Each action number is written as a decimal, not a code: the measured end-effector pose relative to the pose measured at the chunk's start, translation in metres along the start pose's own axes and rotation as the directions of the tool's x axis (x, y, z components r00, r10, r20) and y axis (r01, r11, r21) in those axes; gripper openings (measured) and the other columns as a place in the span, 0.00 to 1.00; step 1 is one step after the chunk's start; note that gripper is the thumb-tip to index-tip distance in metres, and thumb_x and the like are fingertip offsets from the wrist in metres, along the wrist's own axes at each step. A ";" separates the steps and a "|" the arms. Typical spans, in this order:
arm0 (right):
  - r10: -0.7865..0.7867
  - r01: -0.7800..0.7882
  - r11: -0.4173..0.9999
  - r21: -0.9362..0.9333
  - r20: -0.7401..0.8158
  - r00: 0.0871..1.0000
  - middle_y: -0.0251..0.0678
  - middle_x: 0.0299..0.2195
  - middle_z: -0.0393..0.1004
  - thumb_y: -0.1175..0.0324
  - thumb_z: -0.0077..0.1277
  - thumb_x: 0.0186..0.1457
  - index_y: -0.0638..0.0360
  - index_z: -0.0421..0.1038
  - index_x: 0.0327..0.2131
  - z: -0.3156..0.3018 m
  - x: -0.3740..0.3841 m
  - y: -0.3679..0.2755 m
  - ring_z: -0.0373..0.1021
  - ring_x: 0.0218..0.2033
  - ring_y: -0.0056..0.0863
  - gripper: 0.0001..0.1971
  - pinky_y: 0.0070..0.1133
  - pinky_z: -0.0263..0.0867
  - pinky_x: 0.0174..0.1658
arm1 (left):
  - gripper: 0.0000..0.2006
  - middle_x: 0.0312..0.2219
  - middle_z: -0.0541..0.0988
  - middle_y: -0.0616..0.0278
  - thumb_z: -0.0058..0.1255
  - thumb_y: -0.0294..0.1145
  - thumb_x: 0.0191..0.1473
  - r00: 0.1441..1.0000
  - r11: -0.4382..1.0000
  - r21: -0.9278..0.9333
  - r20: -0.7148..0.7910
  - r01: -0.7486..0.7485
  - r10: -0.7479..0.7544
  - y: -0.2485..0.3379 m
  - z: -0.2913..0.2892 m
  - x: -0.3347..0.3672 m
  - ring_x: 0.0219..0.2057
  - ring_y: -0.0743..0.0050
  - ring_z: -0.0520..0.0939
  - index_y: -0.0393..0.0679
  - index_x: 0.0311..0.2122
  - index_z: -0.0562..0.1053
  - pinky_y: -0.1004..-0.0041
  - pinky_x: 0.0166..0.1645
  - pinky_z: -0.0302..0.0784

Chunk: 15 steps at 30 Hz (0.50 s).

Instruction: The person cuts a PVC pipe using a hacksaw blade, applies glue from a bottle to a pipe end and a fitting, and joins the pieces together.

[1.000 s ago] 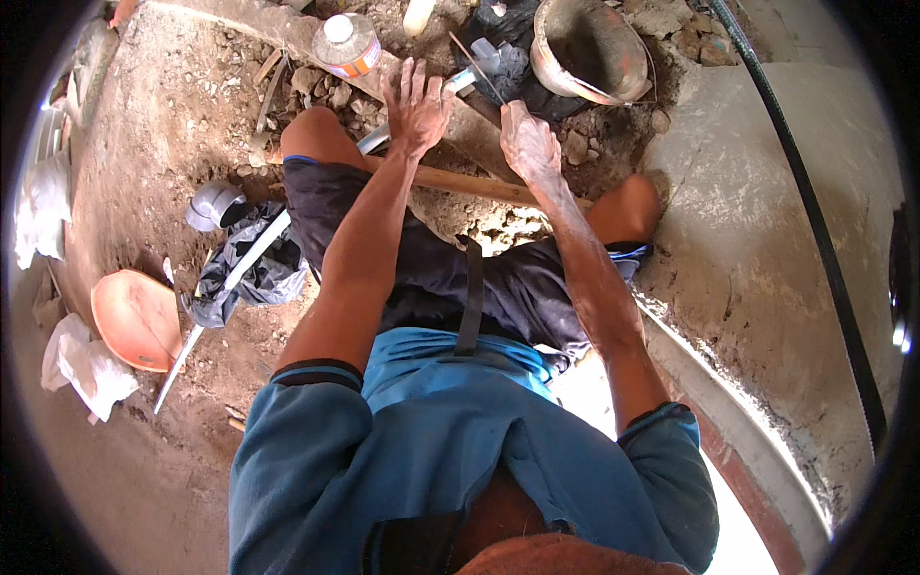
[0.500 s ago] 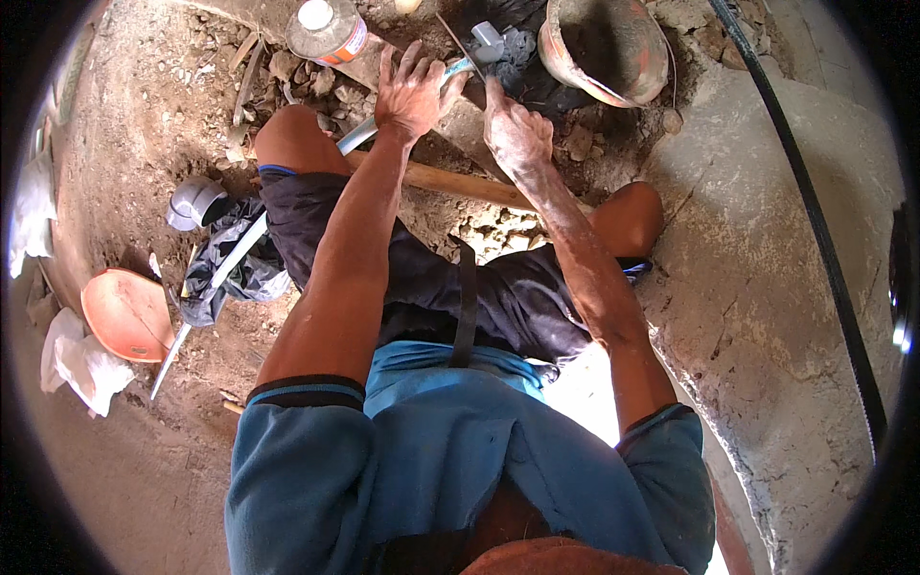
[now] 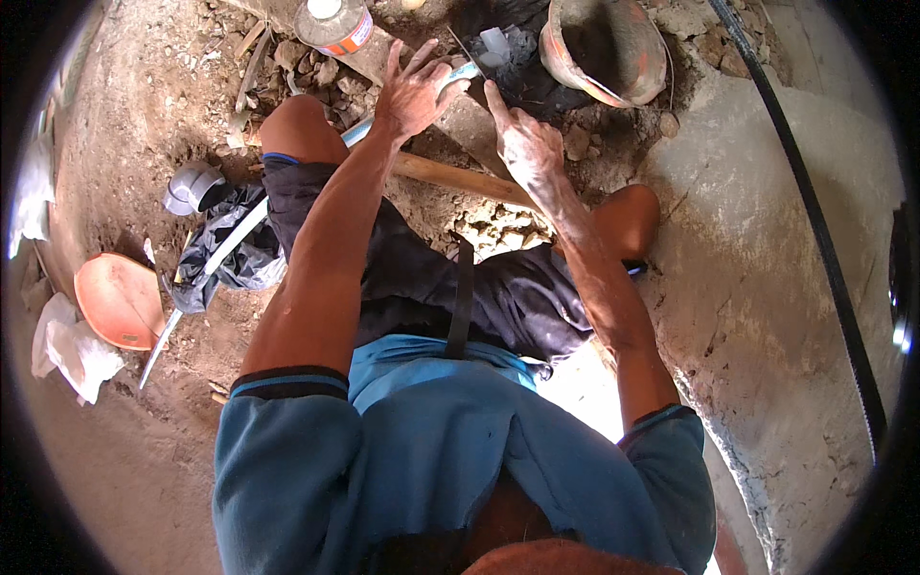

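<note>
Fingers of the left hand [image 3: 407,103] spread over the pale pipe [image 3: 356,131], which passes beneath the palm and shows beside the thumb; whether they grip it cannot be told. Its long axis slants from near left to far right, toward the thin blade [image 3: 468,53] clasped in the right hand [image 3: 529,149], index finger outstretched.

1. At eleven o'clock, we lose the top of the white-capped jar [image 3: 331,27] to the frame edge.
2. Near twelve, the left hand [image 3: 410,101] hides part of the plastic pipe [image 3: 465,72].
3. The right hand [image 3: 529,149] covers the near end of the thin blade [image 3: 468,54].
4. At one, we see the bucket [image 3: 585,79] cropped.
</note>
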State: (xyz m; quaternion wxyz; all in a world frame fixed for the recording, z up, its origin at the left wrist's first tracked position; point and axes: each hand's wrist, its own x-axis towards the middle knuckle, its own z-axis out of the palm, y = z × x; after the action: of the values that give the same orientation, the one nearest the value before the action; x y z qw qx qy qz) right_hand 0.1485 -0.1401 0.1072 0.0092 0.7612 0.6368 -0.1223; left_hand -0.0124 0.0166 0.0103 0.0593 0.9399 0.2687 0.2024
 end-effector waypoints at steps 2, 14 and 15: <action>0.014 -0.014 0.999 0.038 0.017 1.000 0.43 0.33 0.80 0.71 0.50 0.58 0.44 0.53 0.69 -0.003 0.008 -0.002 0.79 0.29 0.40 0.36 0.36 0.77 0.30 | 0.17 0.46 0.83 0.63 0.52 0.51 0.63 1.000 1.000 0.023 0.005 -0.017 0.017 -0.004 0.002 0.005 0.62 0.68 0.72 0.48 0.43 0.78 0.41 0.71 0.46; 0.014 -0.017 0.998 0.054 0.068 0.998 0.42 0.31 0.79 0.75 0.50 0.56 0.43 0.51 0.70 -0.001 0.016 -0.005 0.78 0.26 0.37 0.39 0.33 0.76 0.26 | 0.18 0.40 0.84 0.58 0.57 0.50 0.59 0.999 0.999 -0.029 -0.039 0.012 -0.013 0.000 -0.001 0.011 0.55 0.64 0.79 0.43 0.37 0.74 0.40 0.69 0.52; -0.014 0.011 0.998 0.067 0.044 0.999 0.43 0.31 0.79 0.76 0.50 0.55 0.43 0.50 0.71 0.005 0.032 -0.003 0.78 0.27 0.37 0.40 0.33 0.76 0.26 | 0.18 0.40 0.84 0.57 0.57 0.50 0.59 1.000 1.000 -0.009 -0.018 0.012 -0.012 0.000 -0.006 0.010 0.55 0.64 0.79 0.43 0.37 0.74 0.40 0.69 0.52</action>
State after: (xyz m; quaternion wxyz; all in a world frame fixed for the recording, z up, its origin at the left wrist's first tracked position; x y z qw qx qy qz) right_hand 0.1501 -0.1091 0.0968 -0.0027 0.7540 0.6369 -0.1605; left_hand -0.0074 0.0213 0.0197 0.0622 0.9361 0.2738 0.2117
